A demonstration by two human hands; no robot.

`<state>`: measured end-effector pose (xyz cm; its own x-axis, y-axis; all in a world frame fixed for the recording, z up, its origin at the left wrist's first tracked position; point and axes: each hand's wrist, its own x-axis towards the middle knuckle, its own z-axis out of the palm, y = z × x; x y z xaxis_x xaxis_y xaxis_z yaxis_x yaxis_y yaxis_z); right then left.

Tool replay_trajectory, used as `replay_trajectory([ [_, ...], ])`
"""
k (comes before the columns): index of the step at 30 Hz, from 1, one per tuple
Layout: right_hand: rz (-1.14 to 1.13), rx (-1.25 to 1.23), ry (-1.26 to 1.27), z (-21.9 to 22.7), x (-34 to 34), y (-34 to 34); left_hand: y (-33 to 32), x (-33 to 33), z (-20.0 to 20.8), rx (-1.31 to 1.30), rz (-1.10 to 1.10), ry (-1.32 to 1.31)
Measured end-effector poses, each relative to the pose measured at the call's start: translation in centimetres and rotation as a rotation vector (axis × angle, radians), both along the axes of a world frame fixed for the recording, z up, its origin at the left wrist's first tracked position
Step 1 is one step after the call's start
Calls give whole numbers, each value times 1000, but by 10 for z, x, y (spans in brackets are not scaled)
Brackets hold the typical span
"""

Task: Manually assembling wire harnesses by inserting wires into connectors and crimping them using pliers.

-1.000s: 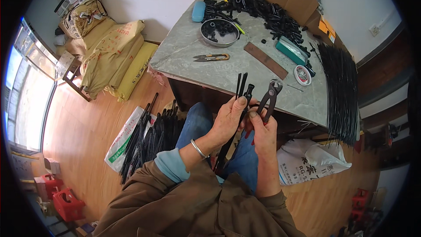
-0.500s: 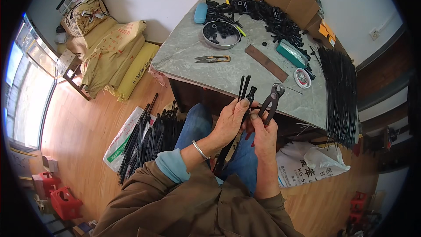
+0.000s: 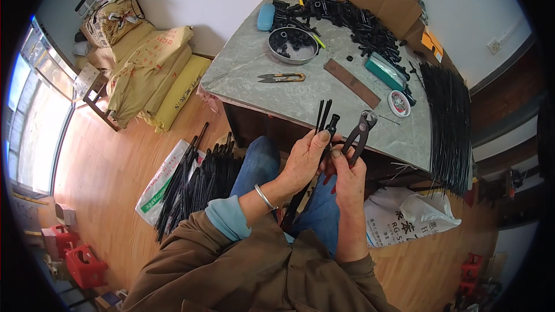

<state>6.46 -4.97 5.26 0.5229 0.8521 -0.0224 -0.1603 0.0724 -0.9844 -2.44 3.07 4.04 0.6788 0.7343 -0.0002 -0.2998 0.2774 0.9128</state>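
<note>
My left hand (image 3: pixel 305 157) is closed around a bundle of black rods (image 3: pixel 324 113). Their thin ends and one thicker black fitting (image 3: pixel 332 122) stick up past the thumb. In my right hand (image 3: pixel 348 177) are dark end-cutting pincers (image 3: pixel 362 130) with red handles, jaws pointing up and away from the rods. The right fingertips meet the left hand's rods just below the fitting; exactly what they pinch there is hidden. Both hands are over my lap at the near edge of the grey table (image 3: pixel 243 75).
On the table are a metal bowl (image 3: pixel 317 52) of black rings, thread snips (image 3: pixel 282 78), a brown bar (image 3: pixel 351 84), a white tub (image 3: pixel 399 103), a heap of black fittings (image 3: pixel 347 14) and long black rods (image 3: pixel 448 121). More rods (image 3: pixel 199 188) lean by my left leg; a white sack (image 3: pixel 410 216) lies right.
Both hands stay at nearly the same spot with the same hold. The pincers and rods have shifted very slightly.
</note>
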Motion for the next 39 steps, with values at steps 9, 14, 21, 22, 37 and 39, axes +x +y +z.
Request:
replay_trajectory([
  [9,-4,20,-15,1,-1,0,-1,0,-1,12,-3,5],
  [14,-4,15,1,0,0,-2,-1,-2,1,21,-29,23],
  [21,-114,94,-255,6,-4,-3,-5,6,-6,41,-22,-32],
  [22,-120,66,-422,12,-2,-3,-6,7,-9,55,-24,-29],
  [37,412,-693,-17,62,26,-84,2,3,4,-91,-238,89],
  [39,339,-621,-19,59,23,-79,-16,18,5,621,-188,134],
])
